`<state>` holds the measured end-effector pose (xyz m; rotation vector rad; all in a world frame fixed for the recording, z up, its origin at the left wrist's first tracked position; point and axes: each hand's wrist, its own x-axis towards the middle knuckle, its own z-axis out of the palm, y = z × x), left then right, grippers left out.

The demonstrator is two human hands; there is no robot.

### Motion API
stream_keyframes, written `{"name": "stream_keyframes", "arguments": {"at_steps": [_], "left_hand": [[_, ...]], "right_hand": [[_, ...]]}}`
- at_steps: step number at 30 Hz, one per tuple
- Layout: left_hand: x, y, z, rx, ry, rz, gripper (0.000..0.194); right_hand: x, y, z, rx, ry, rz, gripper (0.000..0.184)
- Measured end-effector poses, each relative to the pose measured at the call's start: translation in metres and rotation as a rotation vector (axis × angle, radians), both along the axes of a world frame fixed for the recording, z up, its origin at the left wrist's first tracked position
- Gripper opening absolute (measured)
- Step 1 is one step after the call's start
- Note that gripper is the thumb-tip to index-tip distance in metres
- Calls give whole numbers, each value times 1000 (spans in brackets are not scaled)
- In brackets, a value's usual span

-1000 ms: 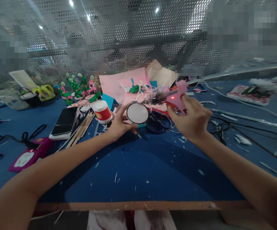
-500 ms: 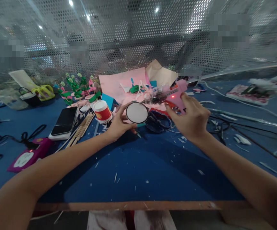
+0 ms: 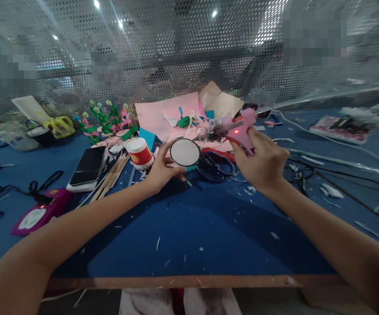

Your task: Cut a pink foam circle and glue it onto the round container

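Note:
My left hand (image 3: 161, 171) is closed around a round piece with a white face and a dark rim (image 3: 185, 152), its face tilted toward me. In my right hand (image 3: 263, 159) is a pink hot glue gun (image 3: 241, 132) with a red light lit on its side. The gun's nozzle points left, close to the far right edge of the round piece; I cannot tell whether they touch. Dark-handled scissors (image 3: 215, 168) lie just beneath, between the hands. A red and white paper cup (image 3: 140, 153) stands left of my left hand.
Wooden sticks (image 3: 110, 177), a phone (image 3: 88, 166) and a purple power strip (image 3: 41, 212) lie at left. Green and pink paper plants (image 3: 106, 120) stand behind them. Pink paper (image 3: 166, 113) rises at the back before a perforated metal screen (image 3: 182, 57). Cables (image 3: 346, 197) cross the right side.
The round piece has moved slightly left and up in my left hand. My right hand has shifted its grip a little on the glue gun, which stays almost in place.

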<state>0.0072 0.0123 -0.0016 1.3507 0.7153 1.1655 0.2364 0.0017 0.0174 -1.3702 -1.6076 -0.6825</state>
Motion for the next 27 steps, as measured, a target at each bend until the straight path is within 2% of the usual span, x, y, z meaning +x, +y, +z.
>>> {"name": "stream_keyframes", "arguments": {"at_steps": [7,14,21,27], "left_hand": [[1,-2,3,-21,-30,-2,93],[1,-3,4,-28,-47,33,96],[2,-1,3,-47,-96,76,94],[2,-1,4,-65,-91,91,93]], "right_hand": [[2,1,0,-2,6,-9,34],[5,5,-3,111,-34,9,31],[4,3,-1,46,-6,17,32],[5,4,-3,70,-30,1,31]]}}
